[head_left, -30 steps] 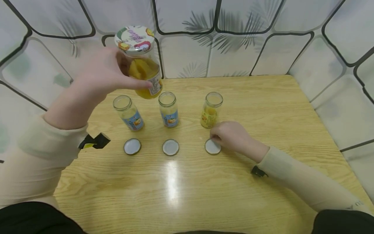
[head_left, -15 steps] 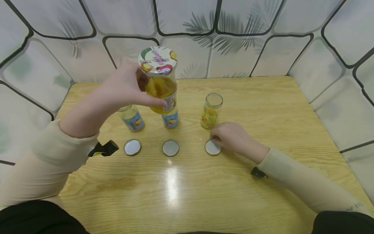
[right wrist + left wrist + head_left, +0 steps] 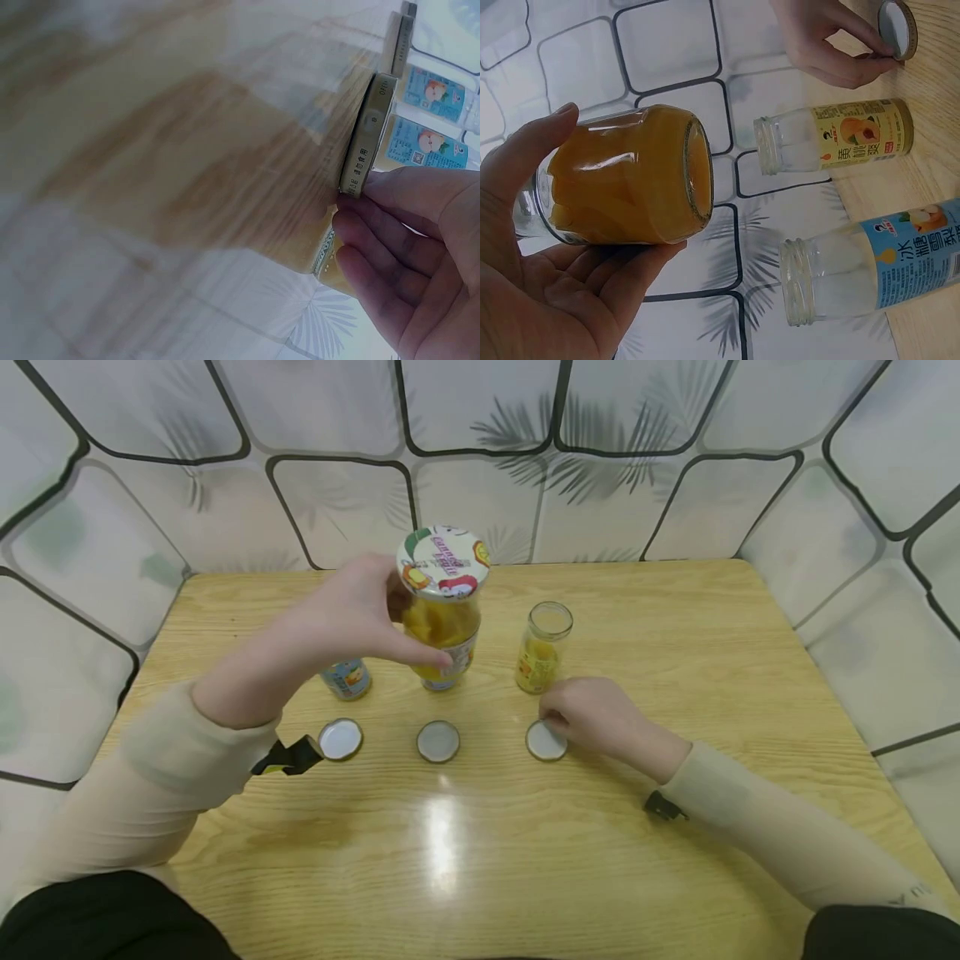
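Observation:
My left hand [image 3: 345, 618] grips a large glass jar [image 3: 444, 631] of yellow fruit pieces, closed by a white lid with a colourful fruit print. The jar is held up over the middle of the row, overlapping a blue-label jar [image 3: 438, 684] that is mostly hidden in the head view. With thumb and fingertips, my right hand [image 3: 596, 714] pinches the edge of a white-lined jar lid [image 3: 545, 743] lying on the table. Just behind that hand stands an open yellow-label jar [image 3: 538, 660] with yellow contents low inside. In the right wrist view the lid's rim [image 3: 367, 142] shows printed characters.
At the left of the row stands another blue-label jar [image 3: 347, 679], its top hidden behind the left hand. Two more lids, a left lid [image 3: 341, 739] and a middle lid [image 3: 438, 742], lie in front on the wooden table [image 3: 525, 860]. A patterned wall [image 3: 480, 502] rises behind.
My left hand has carried the large jar rightward and down, from above the left blue-label jar to in front of the middle one. My right hand stays at its lid.

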The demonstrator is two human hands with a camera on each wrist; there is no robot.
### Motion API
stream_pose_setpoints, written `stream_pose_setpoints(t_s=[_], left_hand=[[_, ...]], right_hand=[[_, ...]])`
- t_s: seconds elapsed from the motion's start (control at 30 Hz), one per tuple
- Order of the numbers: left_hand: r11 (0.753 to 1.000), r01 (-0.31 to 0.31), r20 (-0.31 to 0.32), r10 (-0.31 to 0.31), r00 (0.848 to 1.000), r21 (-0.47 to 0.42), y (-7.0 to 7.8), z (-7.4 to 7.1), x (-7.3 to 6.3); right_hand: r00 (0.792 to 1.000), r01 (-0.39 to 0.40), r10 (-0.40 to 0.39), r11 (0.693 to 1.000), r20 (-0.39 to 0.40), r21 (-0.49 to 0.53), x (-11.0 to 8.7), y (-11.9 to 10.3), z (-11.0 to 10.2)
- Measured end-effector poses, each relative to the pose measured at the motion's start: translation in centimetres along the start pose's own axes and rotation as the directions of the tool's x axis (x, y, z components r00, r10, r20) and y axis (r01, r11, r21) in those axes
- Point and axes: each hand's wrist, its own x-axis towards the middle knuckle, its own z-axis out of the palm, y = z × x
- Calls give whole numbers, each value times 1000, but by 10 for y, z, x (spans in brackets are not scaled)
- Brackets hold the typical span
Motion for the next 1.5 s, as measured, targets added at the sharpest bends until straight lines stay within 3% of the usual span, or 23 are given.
stream_pose_setpoints(t_s=[0.47, 0.8, 1.1, 1.27, 1.5], left_hand=[[994, -81, 61, 85, 994, -78, -8, 16, 2], [998, -61, 82, 62, 995, -15, -13, 25, 5], [998, -31, 83, 35, 996, -49, -21, 34, 7], [1000, -15, 82, 15, 996, -11, -24, 39, 9], [1000, 2, 83, -3, 997, 9, -26, 45, 12]], right_hand=[[1000, 3, -3, 1000, 13, -3, -1, 0, -1], [1000, -3, 3, 1000, 8, 1, -2, 0, -2], [994, 49, -51, 999, -93, -17, -5, 2, -15], [982, 67, -74, 997, -172, -46, -6, 3, -29], [971, 75, -86, 996, -223, -57, -11, 0, -50]])
